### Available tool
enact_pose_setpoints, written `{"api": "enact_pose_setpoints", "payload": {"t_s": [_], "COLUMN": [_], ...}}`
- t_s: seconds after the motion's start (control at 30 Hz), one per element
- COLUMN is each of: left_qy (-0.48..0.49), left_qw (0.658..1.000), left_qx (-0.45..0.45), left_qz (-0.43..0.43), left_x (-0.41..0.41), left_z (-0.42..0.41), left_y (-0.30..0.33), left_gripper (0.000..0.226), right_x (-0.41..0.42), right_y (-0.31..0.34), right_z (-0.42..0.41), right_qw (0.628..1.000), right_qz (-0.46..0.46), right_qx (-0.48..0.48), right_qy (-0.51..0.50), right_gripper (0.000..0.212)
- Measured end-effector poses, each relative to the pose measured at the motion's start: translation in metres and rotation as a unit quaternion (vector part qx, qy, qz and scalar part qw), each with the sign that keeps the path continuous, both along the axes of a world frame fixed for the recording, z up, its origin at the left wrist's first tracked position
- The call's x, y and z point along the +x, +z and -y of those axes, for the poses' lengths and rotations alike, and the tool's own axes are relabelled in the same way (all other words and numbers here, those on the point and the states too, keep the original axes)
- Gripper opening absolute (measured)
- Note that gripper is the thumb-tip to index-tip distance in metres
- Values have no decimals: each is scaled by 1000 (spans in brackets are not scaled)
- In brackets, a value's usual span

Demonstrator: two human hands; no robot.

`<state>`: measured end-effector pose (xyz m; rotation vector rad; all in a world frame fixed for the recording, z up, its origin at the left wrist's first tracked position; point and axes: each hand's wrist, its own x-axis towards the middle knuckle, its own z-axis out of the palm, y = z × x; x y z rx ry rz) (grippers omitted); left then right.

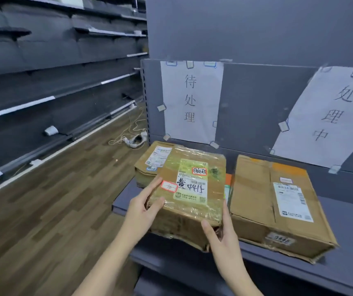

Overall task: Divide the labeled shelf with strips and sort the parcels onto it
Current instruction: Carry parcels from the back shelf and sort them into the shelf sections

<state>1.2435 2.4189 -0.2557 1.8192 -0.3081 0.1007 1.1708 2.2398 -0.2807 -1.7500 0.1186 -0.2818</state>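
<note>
A taped cardboard parcel with a green and white label and two red-edged stickers is held over the front of the grey shelf. My left hand grips its left edge, and my right hand grips its near right corner. Behind it, under the left paper sign, lies another cardboard parcel. To the right, a larger flat box lies on the shelf below the right paper sign. A slim orange item shows between the boxes. No divider strip is visible.
Long dark shelving runs along the left side of the aisle. On the wood-pattern floor, a white power strip with a tangled cable lies near the shelf's left post. A lower grey shelf juts out beneath.
</note>
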Motion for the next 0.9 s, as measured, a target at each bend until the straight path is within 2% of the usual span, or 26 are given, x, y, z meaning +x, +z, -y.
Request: {"api": "enact_pose_setpoints", "payload": {"t_s": [0.13, 0.27, 0.4, 0.47, 0.6, 0.67, 0.77, 0.9], "left_qy": [-28, -38, -54, -78, -125, -137, -127, -121], "left_qw": [999, 998, 997, 995, 978, 961, 922, 905], "left_qx": [-6, -12, 15, 51, 170, 239, 347, 372], "left_qz": [-30, -58, -60, -47, -14, 19, 118, 166], "left_x": [14, 27, 42, 51, 64, 69, 72, 64], "left_z": [-3, -5, -7, -6, -5, -5, 3, 34], "left_y": [-32, -50, -55, -53, -49, -46, -37, -8], "left_gripper": [44, 41, 39, 41, 48, 48, 44, 46], "right_x": [5, 11, 21, 29, 36, 36, 37, 34], "right_y": [-17, -27, -29, -31, -28, -28, -22, 1], "right_z": [-6, -11, -12, -10, -6, -3, 3, 15], "right_qw": [998, 997, 997, 996, 994, 991, 983, 969], "right_qz": [-25, -66, -77, -82, -96, -98, -89, -37], "right_qx": [59, 51, 20, 1, -51, -84, -157, -243], "right_qy": [1, -3, -10, -18, 6, 20, 31, -14], "right_gripper": [69, 78, 62, 61, 81, 84, 77, 55]}}
